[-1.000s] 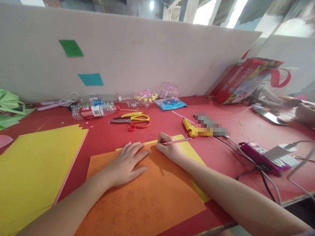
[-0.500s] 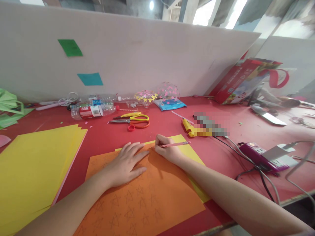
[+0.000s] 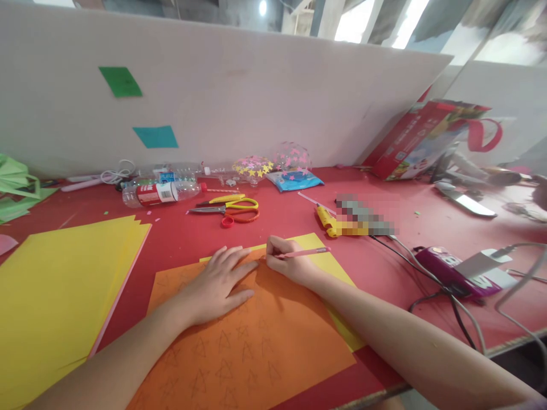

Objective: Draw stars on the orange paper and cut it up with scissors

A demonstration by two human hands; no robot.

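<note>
Pencilled stars cover much of the orange paper (image 3: pixel 299 341) in front of me, with a yellow sheet (image 3: pixel 329 265) partly under it. My left hand (image 3: pixel 224 285) lies flat on the orange paper, fingers spread. Close to its right, near the paper's upper edge, my right hand (image 3: pixel 290 262) pinches a pink pencil (image 3: pixel 311 251). The pencil leans to the right, and its tip is hidden by my fingers. Beyond my hands lie scissors (image 3: pixel 239 208) with yellow and orange handles, touching a red ring-shaped cap (image 3: pixel 227 222).
Yellow paper (image 3: pixel 64 285) is stacked at left. Plastic bottles (image 3: pixel 156 195) and a blue packet (image 3: pixel 294 181) line the back by the white partition (image 3: pixel 239 91). At right are a yellow glue gun (image 3: pixel 327 221), a purple power strip (image 3: pixel 448 270) with cables, and a red bag (image 3: pixel 419 139).
My right hand has shifted very slightly left with the pencil. My left hand stays in place. At the far right edge, a blurred dark shape, perhaps another person's hand, has come into view.
</note>
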